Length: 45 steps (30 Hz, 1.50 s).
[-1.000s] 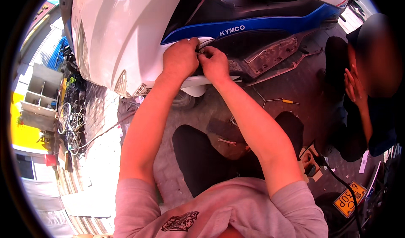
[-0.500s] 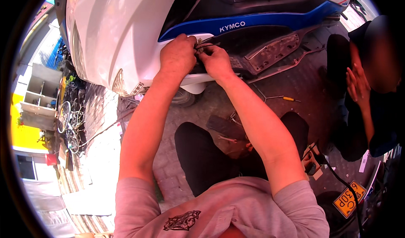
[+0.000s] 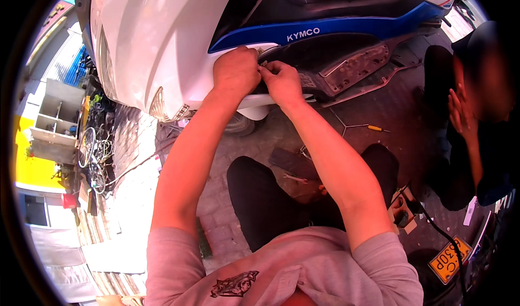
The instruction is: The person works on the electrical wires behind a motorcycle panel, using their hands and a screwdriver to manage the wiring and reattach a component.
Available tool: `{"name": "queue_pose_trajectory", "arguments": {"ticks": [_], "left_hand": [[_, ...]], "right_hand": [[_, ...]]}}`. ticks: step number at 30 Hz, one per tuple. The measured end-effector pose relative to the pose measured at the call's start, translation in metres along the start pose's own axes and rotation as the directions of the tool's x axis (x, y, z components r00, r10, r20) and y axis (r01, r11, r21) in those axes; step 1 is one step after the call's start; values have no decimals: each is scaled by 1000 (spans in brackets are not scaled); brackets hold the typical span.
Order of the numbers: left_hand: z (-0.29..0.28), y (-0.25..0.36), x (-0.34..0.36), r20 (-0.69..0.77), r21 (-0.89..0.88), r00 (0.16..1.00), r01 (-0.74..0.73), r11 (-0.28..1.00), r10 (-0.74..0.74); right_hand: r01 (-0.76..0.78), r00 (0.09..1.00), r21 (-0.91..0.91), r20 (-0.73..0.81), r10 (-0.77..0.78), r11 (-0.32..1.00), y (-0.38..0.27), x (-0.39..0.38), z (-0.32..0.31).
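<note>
In the head view, the white scooter (image 3: 146, 51) with a blue side trim (image 3: 246, 39) and dark footboard (image 3: 352, 70) spans the top. My left hand (image 3: 236, 70) is closed at the recess in the white side panel, below the blue trim, its fingertips mostly hidden. Just right of it, touching or almost touching, my right hand (image 3: 281, 82) has its fingers bent and pinched at a small piece between the two hands. That piece is too small and hidden to name.
A crouching person (image 3: 476, 121) is at the right. On the pavement lie a yellow-handled screwdriver (image 3: 377, 129), a wrench (image 3: 295, 178), a cardboard box (image 3: 403, 211), a yellow plate (image 3: 449, 260) and a black cable (image 3: 436, 224). A shelf unit (image 3: 54, 121) and bicycles (image 3: 89, 149) stand at the left.
Both hands stay at the same recess, with small shifts in finger position. The dark cable between them shows less now. The view has shifted slightly.
</note>
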<state>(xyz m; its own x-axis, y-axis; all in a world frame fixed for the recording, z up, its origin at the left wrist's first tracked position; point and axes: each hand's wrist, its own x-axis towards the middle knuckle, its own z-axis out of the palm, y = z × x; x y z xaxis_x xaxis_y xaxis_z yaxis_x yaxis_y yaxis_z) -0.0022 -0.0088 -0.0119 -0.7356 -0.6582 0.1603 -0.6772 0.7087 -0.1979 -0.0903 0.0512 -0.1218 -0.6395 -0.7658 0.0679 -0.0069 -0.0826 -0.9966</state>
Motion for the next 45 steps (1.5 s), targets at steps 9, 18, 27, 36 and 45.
{"name": "queue_pose_trajectory", "arguments": {"ticks": [9, 18, 27, 36, 45], "left_hand": [[2, -7, 1, 39, -173, 997, -55, 983, 63], [6, -2, 6, 67, -96, 997, -25, 995, 32], [-2, -1, 9, 71, -150, 997, 7, 989, 4], [0, -2, 16, 52, -99, 999, 12, 995, -7], [7, 8, 21, 18, -14, 997, 73, 997, -72]], "right_hand": [[-166, 986, 162, 10, 166, 973, -13, 6, 4], [-146, 985, 440, 145, 90, 886, -2, 15, -12], [-73, 982, 276, 187, 21, 958, 2, 16, -18], [76, 991, 193, 92, -95, 978, 18, 8, -15], [107, 991, 204, 59, -121, 973, 30, 6, -7]]}}
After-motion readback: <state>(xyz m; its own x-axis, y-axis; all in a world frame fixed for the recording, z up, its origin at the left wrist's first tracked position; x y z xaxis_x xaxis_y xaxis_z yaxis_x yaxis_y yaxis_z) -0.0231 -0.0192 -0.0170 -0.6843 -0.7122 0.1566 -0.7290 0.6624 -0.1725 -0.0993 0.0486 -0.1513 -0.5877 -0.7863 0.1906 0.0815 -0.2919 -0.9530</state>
